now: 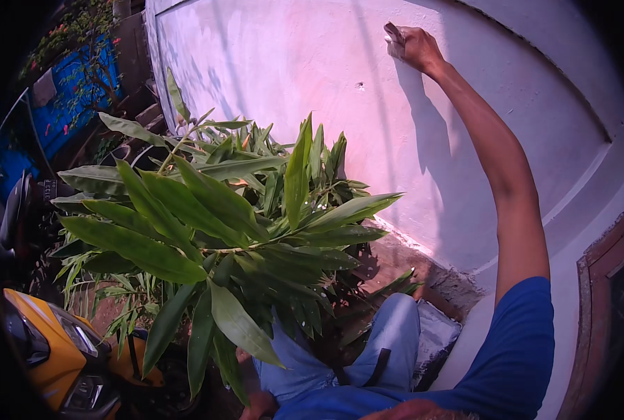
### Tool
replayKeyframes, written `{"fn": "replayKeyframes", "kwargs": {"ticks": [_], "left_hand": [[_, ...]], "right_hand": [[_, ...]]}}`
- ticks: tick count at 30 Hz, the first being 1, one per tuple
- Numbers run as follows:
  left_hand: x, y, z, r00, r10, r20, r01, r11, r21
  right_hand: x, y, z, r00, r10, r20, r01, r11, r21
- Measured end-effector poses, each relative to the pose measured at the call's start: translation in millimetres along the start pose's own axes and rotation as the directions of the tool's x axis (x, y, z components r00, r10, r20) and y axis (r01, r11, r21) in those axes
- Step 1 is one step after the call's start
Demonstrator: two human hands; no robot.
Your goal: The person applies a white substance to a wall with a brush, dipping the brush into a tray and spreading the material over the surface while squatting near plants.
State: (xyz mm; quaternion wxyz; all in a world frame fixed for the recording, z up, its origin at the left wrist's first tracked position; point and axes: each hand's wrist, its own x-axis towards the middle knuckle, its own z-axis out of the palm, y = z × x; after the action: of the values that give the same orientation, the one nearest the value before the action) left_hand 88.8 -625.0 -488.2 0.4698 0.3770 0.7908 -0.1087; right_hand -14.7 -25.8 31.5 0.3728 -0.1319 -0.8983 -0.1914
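My right arm is stretched up to the pale wall (305,63). At its end my right hand (420,49) is closed around a small, flat, folded-looking piece (394,36), whitish with a dark edge. The piece is at the wall's surface; its exact kind is too small to make out. Just below and left of the hand, a small dark hole (360,86) marks the plaster. Low in the view, beside my jeans, part of my left hand (259,404) shows at the bottom edge, its fingers hidden.
A large leafy plant (235,224) spreads between me and the wall. A yellow motorcycle (60,350) stands at lower left, another dark one (18,217) behind it. By my right leg lies a grey-white sack (438,332). A brown frame (592,280) edges the right side.
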Motion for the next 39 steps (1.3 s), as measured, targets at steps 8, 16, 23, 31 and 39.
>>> {"fn": "replayKeyframes", "kwargs": {"ticks": [8,16,23,31,39], "left_hand": [[-6,-3,7,1.0,-0.008,-0.001,0.008,1.0,0.004],[-7,-9,19,1.0,-0.014,-0.022,0.014,1.0,0.007],[-15,-5,17,0.999,-0.035,0.022,0.033,0.995,0.091],[-17,-5,11,0.999,-0.026,0.026,0.025,0.999,0.019],[-19,8,-19,0.903,-0.217,0.371,0.22,0.975,0.035]], "right_hand": [[-71,0,42,0.935,-0.355,0.003,0.323,0.846,-0.425],[-160,-33,103,0.963,-0.125,0.239,0.118,0.992,0.043],[-41,21,-23,0.951,-0.218,-0.22,0.132,0.928,-0.349],[-202,-38,105,0.943,-0.234,0.235,0.281,0.94,-0.192],[-124,-10,38,0.99,0.022,0.137,-0.02,1.0,-0.014]]}}
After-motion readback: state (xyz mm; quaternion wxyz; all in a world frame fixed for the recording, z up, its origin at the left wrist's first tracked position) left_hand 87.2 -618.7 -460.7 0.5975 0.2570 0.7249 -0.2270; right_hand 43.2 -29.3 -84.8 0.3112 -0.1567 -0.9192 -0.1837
